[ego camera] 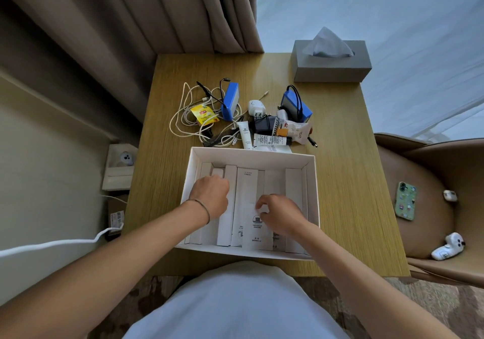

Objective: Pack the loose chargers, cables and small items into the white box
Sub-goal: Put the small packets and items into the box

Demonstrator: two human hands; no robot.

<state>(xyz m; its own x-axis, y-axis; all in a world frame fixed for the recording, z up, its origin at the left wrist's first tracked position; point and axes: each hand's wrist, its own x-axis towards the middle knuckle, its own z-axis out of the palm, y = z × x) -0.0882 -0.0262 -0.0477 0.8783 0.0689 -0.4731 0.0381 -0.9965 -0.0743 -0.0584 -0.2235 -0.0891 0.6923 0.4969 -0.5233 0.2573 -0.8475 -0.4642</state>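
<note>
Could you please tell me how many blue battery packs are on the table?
2: one blue battery pack among the white cables behind the box, another right of it, near the tissue box.

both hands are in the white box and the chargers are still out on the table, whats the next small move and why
Probably let the right hand lay down the small white carton it pinches, flat among the others. The chargers and cables still lie behind the white box, and both hands are busy inside.
</note>
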